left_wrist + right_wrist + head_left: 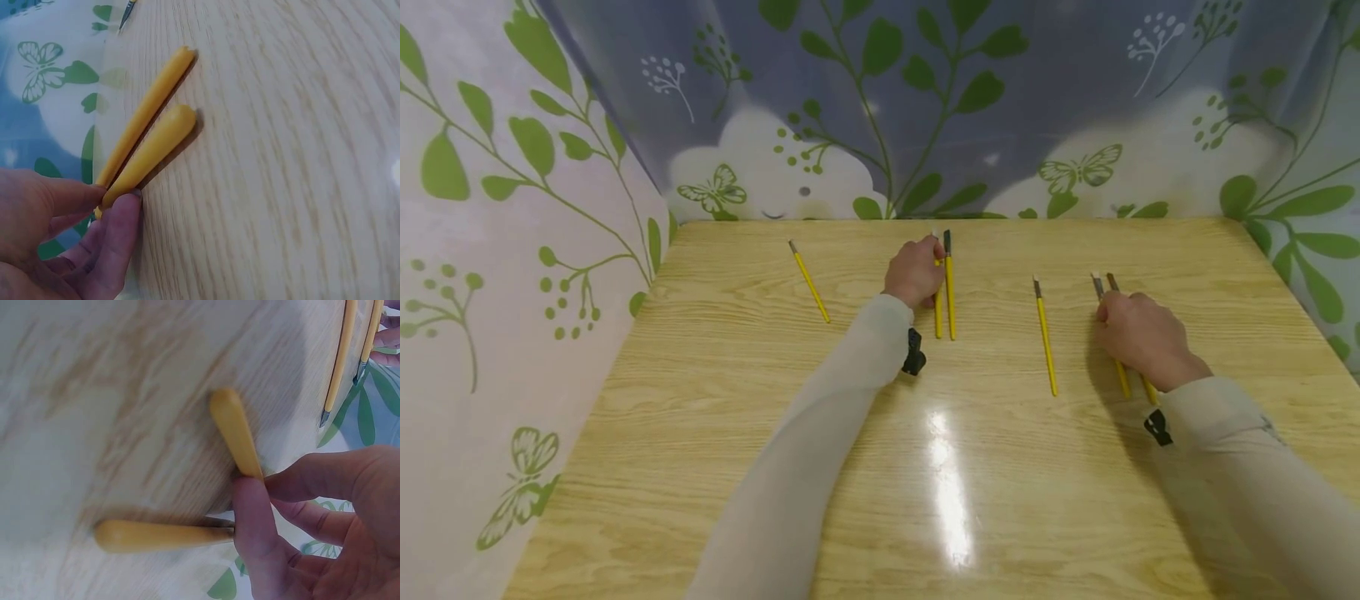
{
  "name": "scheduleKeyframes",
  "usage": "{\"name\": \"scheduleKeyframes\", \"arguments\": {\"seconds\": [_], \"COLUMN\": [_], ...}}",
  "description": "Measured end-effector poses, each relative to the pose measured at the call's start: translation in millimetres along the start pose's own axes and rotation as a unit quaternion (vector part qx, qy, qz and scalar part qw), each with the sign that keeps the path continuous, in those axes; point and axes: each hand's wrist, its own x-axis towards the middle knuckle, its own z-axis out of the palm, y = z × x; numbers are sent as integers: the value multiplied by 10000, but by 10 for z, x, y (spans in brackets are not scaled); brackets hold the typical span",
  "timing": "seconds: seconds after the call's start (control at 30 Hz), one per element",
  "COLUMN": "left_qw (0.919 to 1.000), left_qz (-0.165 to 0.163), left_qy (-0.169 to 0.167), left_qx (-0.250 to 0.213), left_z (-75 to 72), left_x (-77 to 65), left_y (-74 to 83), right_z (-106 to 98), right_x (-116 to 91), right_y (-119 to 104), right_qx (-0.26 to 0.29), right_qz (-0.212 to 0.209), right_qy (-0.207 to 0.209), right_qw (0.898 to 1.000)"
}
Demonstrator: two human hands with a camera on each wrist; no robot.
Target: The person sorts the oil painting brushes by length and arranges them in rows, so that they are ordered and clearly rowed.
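My left hand (916,271) is at the table's far side, pinching a yellow-handled paintbrush (153,150) between thumb and finger. Just right of it lies another paintbrush (951,292), nearly parallel. Over on the right, my right hand (1142,333) pinches a yellow paintbrush (237,434) with a pale tip. A dark-tipped paintbrush (162,536) lies beside that one, partly hidden under the hand in the head view. The held brushes' handle ends are at or close to the tabletop; whether they touch it I cannot tell.
One paintbrush (808,282) lies slanted at the far left of the wood-grain table (700,433). Another paintbrush (1045,342) lies between the hands. Leaf-patterned walls (475,250) border the table's left and far edges. Both wrists carry small black devices (913,352).
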Motion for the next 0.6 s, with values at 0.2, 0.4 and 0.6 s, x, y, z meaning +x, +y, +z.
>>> {"name": "scheduleKeyframes", "arguments": {"seconds": [0.2,0.4,0.6], "left_qw": [10000,10000,10000], "left_qz": [-50,-53,-37], "left_qy": [25,56,53], "left_qx": [-33,-23,-55], "left_z": [-1,6,0], "left_x": [-6,-19,-42], "left_y": [2,9,15], "right_z": [-4,-7,-10], "right_x": [-3,-7,-7], "right_y": [-6,-11,-15], "right_qx": [-12,-15,-34], "right_qz": [35,45,57], "right_qy": [-24,-41,-67], "right_qw": [10000,10000,10000]}}
